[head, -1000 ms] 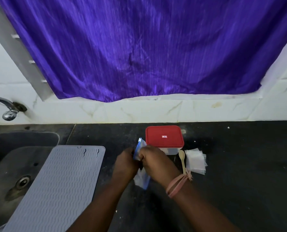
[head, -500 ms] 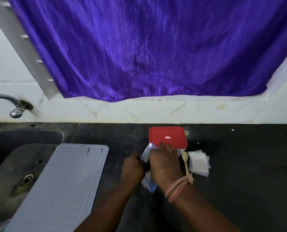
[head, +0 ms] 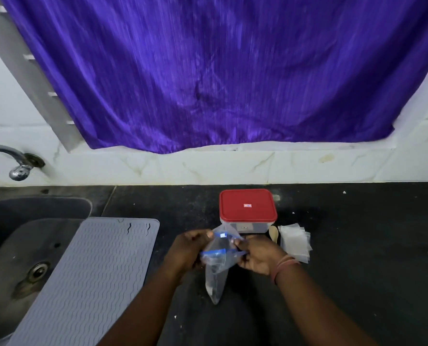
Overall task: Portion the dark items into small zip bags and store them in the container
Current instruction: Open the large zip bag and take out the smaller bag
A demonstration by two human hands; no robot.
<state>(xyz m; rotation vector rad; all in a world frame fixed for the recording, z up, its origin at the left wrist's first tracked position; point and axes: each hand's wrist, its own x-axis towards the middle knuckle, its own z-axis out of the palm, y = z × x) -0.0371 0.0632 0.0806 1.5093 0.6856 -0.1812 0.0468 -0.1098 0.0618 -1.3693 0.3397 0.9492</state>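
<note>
A clear zip bag (head: pixel 216 270) with a blue zip strip hangs between my hands above the black counter, its mouth pulled apart. My left hand (head: pixel 185 253) pinches the left side of the mouth; my right hand (head: pixel 259 254) pinches the right side. Just behind stands a clear container with a red lid (head: pixel 247 206), lid on. A pile of small clear zip bags (head: pixel 295 243) lies to its right, with a wooden spoon (head: pixel 273 233) between pile and container. I cannot make out dark items inside the bag.
A grey ribbed mat (head: pixel 88 273) lies left of my hands, overlapping the sink (head: pixel 20 245). A tap (head: pixel 18 168) sticks out of the tiled wall at far left. A purple curtain (head: pixel 208 71) hangs above the counter's back edge.
My hands have moved apart, and the bag, earlier bunched between them, is now spread with its mouth open. The camera has shifted slightly.
</note>
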